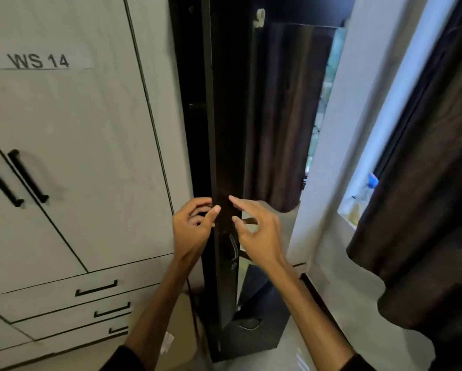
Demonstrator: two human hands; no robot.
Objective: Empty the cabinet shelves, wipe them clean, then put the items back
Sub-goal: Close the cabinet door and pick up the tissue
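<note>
Both hands are raised to the edge of a dark cabinet door that stands ajar, seen almost edge-on. The left hand curls its fingers around the door's edge — gripping it. The right hand hovers just beside the door with fingers spread and relaxed, holding nothing. To the left stands a white wardrobe labelled "WS 14" — a dark curtain hangs at right.

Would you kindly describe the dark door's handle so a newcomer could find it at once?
Right of the white cabinet stands a dark door, seen edge-on. Its handle is a slim curved metal lever just below the two hands, unlike the cabinet's straight black bars.
</note>
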